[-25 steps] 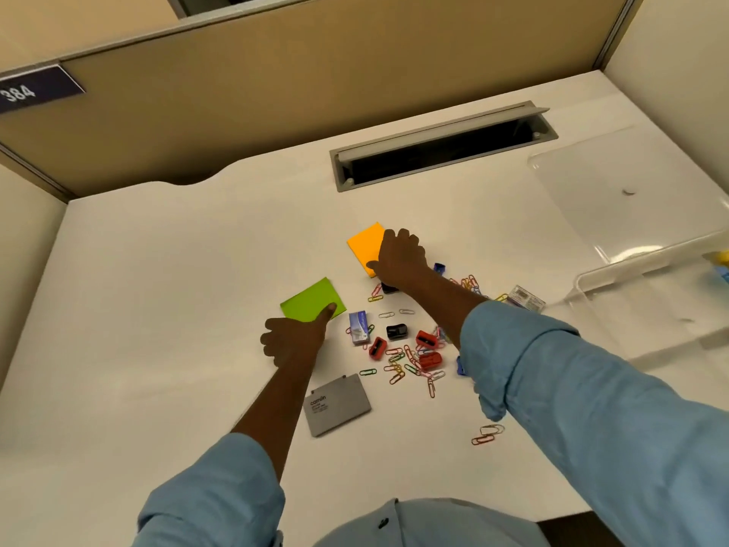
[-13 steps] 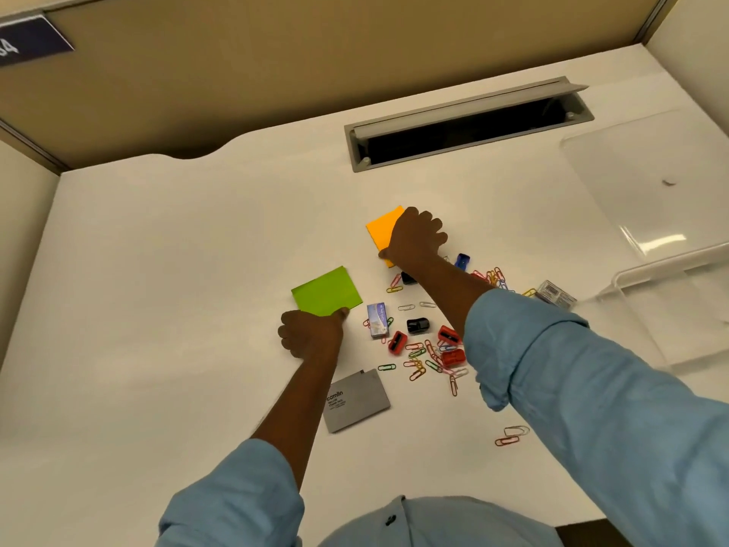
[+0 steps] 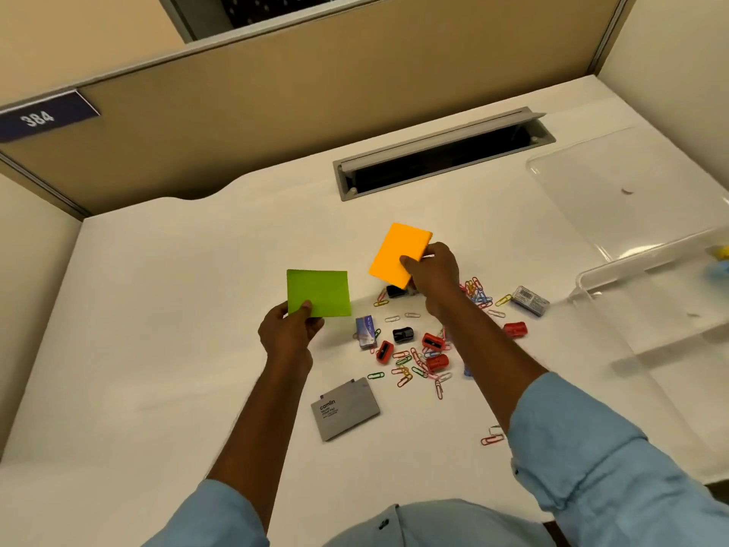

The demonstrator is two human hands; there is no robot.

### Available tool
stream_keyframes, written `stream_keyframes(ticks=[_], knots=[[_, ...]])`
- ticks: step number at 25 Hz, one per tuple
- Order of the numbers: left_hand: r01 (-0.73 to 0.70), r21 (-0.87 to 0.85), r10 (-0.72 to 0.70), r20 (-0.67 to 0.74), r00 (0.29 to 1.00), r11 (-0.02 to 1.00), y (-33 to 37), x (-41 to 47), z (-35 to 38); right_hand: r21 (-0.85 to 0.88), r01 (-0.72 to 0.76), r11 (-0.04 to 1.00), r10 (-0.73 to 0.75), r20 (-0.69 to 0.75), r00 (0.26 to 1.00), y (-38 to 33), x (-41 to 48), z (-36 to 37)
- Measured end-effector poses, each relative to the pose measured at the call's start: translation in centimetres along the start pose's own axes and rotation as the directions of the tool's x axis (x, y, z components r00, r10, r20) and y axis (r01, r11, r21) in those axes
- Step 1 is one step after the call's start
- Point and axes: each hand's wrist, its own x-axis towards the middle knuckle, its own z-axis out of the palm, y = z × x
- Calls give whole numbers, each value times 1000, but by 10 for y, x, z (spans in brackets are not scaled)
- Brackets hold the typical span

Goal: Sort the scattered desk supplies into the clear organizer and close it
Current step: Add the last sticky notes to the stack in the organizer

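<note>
Left hand (image 3: 290,329) pinches green pad (image 3: 318,293) by its corner; right hand (image 3: 432,272) pinches orange pad (image 3: 398,254). Both lifted clear of desk (image 3: 157,349), likely for carrying to open organizer (image 3: 647,278) at right.

Desk (image 3: 157,349) centre: paper clips (image 3: 410,369), sharpeners (image 3: 434,341)
Right: organizer (image 3: 651,294)
Front of clips: stamp pad (image 3: 345,408)
Behind: cable slot (image 3: 442,155)

Sleeves: light blue, woven, perhaps linen; rolled up near the elbows, creased.
Shirt front: same light blue, small dark buttons down the middle.
Left hand (image 3: 290,329): bare, no ring or watch in view.
Right hand (image 3: 432,274): bare likewise.
</note>
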Motion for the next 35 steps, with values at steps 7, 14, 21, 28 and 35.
stream_keyframes(ticks=[7,14,21,28,35], knots=[[34,27,-42,374,926,999,11,-62,27,240,-23,970,-33,226,974,14,-61,-55],[-131,225,34,388,921,966,-11,-102,59,403,-114,908,-4,280,960,18,-104,-105],[-124,263,-21,489,872,957,-41,-143,105,591,-150,793,19,222,975,32,-114,-155],[-92,301,-102,573,813,949,-62,-167,146,332,3,943,-24,58,998,41,-106,-223],[-168,317,-100,678,728,933,-84,-203,193,57,171,984,-162,-138,977,54,-98,-301]])
